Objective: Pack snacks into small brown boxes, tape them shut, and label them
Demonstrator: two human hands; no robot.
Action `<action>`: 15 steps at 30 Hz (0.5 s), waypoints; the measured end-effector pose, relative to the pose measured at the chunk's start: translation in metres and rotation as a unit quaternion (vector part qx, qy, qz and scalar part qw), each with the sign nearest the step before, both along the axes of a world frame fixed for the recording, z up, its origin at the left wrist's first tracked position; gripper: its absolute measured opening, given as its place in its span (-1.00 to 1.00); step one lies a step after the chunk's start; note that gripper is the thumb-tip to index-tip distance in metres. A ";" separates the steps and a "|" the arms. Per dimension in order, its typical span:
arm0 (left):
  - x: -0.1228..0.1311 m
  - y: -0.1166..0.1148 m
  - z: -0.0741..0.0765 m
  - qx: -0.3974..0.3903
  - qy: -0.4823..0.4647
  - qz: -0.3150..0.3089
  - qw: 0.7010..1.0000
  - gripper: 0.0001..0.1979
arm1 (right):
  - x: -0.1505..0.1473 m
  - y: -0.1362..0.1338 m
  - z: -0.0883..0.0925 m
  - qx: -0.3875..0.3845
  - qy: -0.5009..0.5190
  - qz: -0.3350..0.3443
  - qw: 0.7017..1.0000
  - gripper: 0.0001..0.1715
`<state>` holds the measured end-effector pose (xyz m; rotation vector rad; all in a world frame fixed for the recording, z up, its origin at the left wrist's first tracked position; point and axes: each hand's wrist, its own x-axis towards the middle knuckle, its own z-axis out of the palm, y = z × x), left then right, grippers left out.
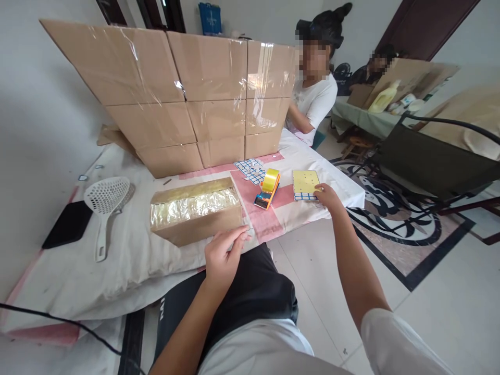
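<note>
Two bare hands (225,253) (326,197) lie to either side of the dispenser (269,187), a tape tool with a yellow roll on it. Right of the dispenser and apart from it is the pad (305,182), flat on the cloth (273,226), its top yellow with small dark dots and its near edge patterned in blue and white. The right hand reaches in from the near side, its fingertips at the pad's near right corner, so the pad lies leftward and away from that hand; whether the thumb and finger grip the pad or only touch it, I cannot tell. The pad's longer side seems to run away from the person, though the slant of the view leaves this unsure. Of the two hands, the right is plainly the nearer to the pad. On the near left of the dispenser, the left hand has its fingers curled, with thumb and forefinger brought together at the tips; anything thin between them is too small to make out. Left of the dispenser lies the box (199,221), taped along its top, its long axis running across the person's front with the right end a little farther off, close to the left hand. Just beyond the dispenser, on its left, is a label sheet (252,171), and behind that the carton stack (219,78).
</note>
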<state>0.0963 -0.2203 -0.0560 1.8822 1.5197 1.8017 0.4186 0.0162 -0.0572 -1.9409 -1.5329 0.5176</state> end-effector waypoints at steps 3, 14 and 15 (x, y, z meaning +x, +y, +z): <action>-0.001 0.001 -0.001 -0.003 -0.016 0.001 1.000 -0.84 | -0.011 -0.019 0.009 0.018 -0.043 -0.015 0.999 -0.43; -0.006 -0.001 -0.007 -0.090 0.007 -0.012 0.996 -0.76 | -0.156 -0.172 0.008 -0.018 0.378 0.401 0.834 -0.68; -0.007 -0.001 -0.005 -0.094 0.041 -0.006 0.995 -0.72 | -0.162 -0.174 0.007 -0.006 0.374 0.403 0.835 -0.71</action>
